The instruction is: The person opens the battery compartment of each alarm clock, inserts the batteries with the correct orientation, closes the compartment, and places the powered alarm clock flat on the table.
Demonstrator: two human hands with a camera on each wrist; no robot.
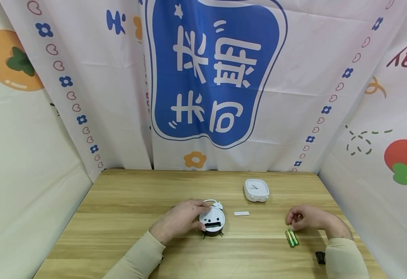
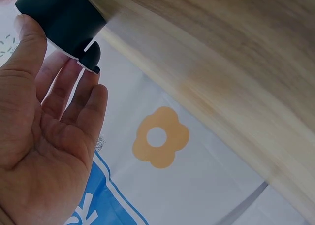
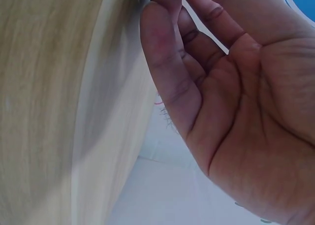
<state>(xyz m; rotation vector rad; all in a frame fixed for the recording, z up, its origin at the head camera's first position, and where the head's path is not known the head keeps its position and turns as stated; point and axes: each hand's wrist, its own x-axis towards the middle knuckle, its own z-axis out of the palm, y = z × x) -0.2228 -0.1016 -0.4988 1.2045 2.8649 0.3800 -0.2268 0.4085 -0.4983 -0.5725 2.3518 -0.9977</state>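
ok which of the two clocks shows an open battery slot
The round clock in the left hand: its back shows a dark, open slot. The squarish white clock farther back shows its dial instead.

- The alarm clock in my left grip: white back, black slot, greenish-black side.
- The batteries: shiny green with gold.
- The thin strip: plain white.
- The square clock: white, with dark hands.
- My sleeves: plain pale beige.
- My desk: yellow-brown, streaked with wood grain.
- The curtain facing me: white, with a blue panel, white writing, blue flowers, red heart outlines and an orange flower.
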